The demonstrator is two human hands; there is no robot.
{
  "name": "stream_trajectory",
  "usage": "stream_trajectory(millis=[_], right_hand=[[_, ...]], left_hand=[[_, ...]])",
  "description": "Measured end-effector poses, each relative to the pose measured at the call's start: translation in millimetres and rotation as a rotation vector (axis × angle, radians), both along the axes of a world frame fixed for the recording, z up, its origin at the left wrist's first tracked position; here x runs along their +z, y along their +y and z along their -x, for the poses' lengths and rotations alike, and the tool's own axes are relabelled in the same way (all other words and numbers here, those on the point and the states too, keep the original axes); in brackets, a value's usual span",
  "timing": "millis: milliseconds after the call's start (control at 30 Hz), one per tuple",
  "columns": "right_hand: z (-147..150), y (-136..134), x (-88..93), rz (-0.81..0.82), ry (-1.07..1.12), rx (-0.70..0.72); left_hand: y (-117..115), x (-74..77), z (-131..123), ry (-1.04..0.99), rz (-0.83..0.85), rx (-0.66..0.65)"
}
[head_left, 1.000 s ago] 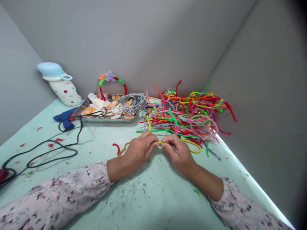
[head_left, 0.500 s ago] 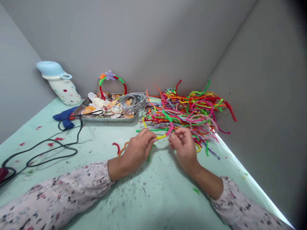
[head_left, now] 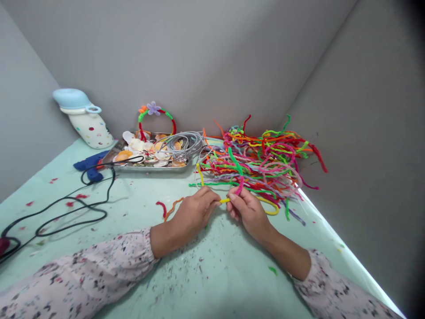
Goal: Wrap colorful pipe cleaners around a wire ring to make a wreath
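Between my two hands is a curved hoop (head_left: 236, 163) wrapped in pipe cleaner, with green, pink and yellow stretches. My left hand (head_left: 195, 211) pinches its yellow part. The fingers of my right hand (head_left: 247, 207) are closed on it where the pink meets the yellow. Both free ends of the hoop point away from me, one yellow, one green. Behind the hands lies a tangled heap of coloured pipe cleaners (head_left: 255, 161). A short red piece (head_left: 161, 208) and an orange pipe cleaner (head_left: 173, 206) lie beside my left hand.
At the back, a metal tray (head_left: 149, 169) holds shells, a coil of grey wire (head_left: 186, 142) and a finished-looking flowered hoop (head_left: 153, 109). To its left are a blue glue gun (head_left: 91, 165), a black cord (head_left: 75, 199) and a leaning bottle (head_left: 88, 124). Grey walls stand behind.
My right hand has moved slightly left and closed on the hoop, having been just beside it. The hoop has tilted, and its green end sits a little farther right.
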State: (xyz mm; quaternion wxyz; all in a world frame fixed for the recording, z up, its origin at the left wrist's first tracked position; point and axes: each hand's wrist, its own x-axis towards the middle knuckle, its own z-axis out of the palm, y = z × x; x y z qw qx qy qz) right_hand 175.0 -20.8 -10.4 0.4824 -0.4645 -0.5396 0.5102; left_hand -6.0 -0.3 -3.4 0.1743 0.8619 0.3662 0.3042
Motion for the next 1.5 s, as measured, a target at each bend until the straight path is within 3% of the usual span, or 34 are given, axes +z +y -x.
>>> stream_trajectory(millis=[433, 700, 1000, 1133, 1333, 1500], right_hand=[[-1, -6, -4.5, -0.222, -0.182, -0.004], [1, -7, -4.1, -0.234, -0.157, -0.011], [-1, 7, -1.8, 0.012, 0.274, -0.127], [-3, 12, 0.9, 0.122, 0.489, -0.163], [-8, 14, 10.3, 0.173, 0.582, -0.057], [-9, 13, 14.4, 0.329, 0.67, 0.051]], left_hand=[[0, 0.5, -3, -0.046, -0.012, 0.03], [-1, 2.9, -4, -0.013, -0.053, 0.066], [-10, 7.1, -3, -0.238, -0.137, -0.005], [-9, 5.9, -2, -0.138, -0.078, -0.068], [-5, 2.6, -4, -0.04, 0.022, -0.123], [-3, 0.8, -3, -0.081, -0.023, 0.005]])
